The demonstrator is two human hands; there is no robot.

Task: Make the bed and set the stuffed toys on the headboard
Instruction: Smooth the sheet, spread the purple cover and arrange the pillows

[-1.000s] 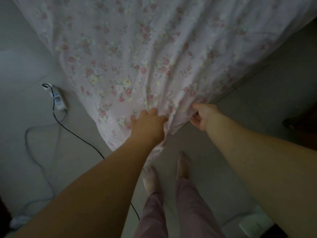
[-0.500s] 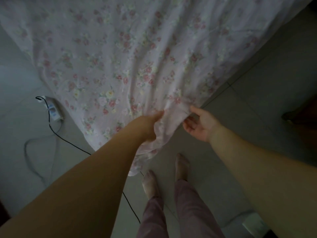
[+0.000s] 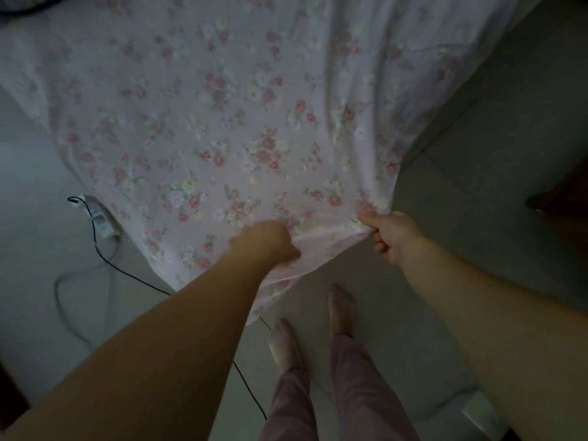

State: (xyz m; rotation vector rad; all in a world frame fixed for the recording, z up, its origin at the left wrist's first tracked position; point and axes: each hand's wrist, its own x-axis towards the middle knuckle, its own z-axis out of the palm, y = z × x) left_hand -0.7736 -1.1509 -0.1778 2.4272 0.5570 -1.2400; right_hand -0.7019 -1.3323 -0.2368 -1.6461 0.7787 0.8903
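Nearest me, both hands hold the floral sheet's (image 3: 241, 128) hem: left hand (image 3: 267, 240) bunched into it, right hand (image 3: 389, 233) pinching its corner. Beyond, it drapes over the bed. I judge I'm spreading it; next, pull taut and even.

Left hand (image 3: 265, 241) and right hand (image 3: 389, 232) both grip near edge of floral sheet (image 3: 222, 128), stretched above tiled floor (image 3: 477, 192). Power strip (image 3: 100, 218) with black cable (image 3: 133, 275) left; feet (image 3: 342, 308) below.
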